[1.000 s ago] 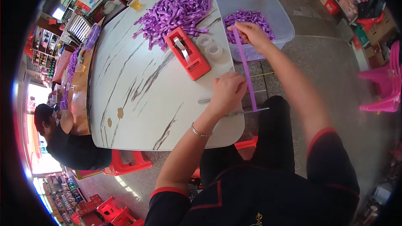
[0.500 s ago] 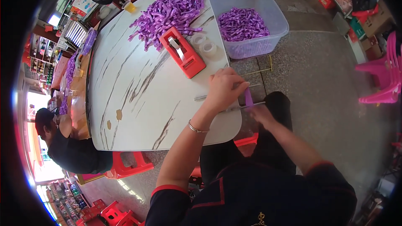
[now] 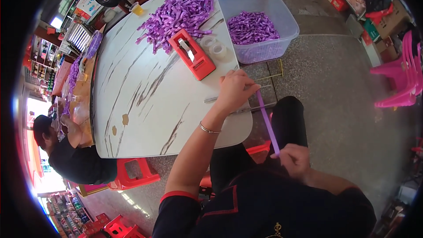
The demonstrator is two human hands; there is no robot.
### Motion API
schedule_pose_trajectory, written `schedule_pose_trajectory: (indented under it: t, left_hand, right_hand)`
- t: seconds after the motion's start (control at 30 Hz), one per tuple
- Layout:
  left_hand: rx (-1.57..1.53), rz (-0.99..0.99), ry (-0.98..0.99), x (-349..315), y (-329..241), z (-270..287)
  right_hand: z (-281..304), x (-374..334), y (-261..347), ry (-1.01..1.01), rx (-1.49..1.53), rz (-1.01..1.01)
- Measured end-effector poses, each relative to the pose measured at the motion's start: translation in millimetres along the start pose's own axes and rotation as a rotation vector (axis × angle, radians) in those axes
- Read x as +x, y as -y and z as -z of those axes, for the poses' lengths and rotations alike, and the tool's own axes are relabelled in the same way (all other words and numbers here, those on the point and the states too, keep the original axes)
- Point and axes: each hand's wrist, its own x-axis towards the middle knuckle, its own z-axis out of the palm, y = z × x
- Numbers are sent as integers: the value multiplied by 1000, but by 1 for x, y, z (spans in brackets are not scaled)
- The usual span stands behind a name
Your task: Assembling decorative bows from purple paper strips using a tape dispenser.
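Note:
A narrow purple ribbon (image 3: 268, 124) runs taut and slanting between my hands, past the table's right edge. My left hand (image 3: 236, 89), with a bangle at the wrist, pinches its upper end over the table corner. Lower down, beside my knee, my right hand (image 3: 294, 159) is closed on the other end. Thin metal rods (image 3: 254, 109) stick out from the table edge close to the ribbon; my left hand and wrist partly cover them. Farther up the table stands a red tape dispenser (image 3: 192, 55), with rolls of clear tape (image 3: 217, 50) beside it.
A big heap of purple ribbon pieces (image 3: 178, 15) covers the far part of the marbled table (image 3: 132, 79). Past its right edge, a clear plastic bin (image 3: 288, 31) holds more pieces. A cup of yellow liquid (image 3: 137, 9) stands far left. Another person (image 3: 79, 154) sits at the left.
My right hand has drawn down and toward me from near the metal rods, and a longer stretch of ribbon now shows. My left hand stays nearly in place.

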Motion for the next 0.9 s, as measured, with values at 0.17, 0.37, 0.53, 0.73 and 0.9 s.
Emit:
schedule_pose_trajectory:
  t: [0.17,0.37,0.53,0.73,0.9]
  left_hand:
    - [-15,-24,-1,0,1,1]
    - [-167,-8,-124,5,7,-5]
    - [-192,-14,-176,5,8,-6]
    - [-211,-6,-153,6,5,-5]
    - [-189,-26,-92,2,6,-2]
  right_hand:
    - [19,71,21,-22,68,206]
    - [23,173,6,-67,166,138]
    - [19,215,-40,88,252,-99]
    - [4,218,-93,113,350,-297]
    - [-14,176,-126,49,372,-283]
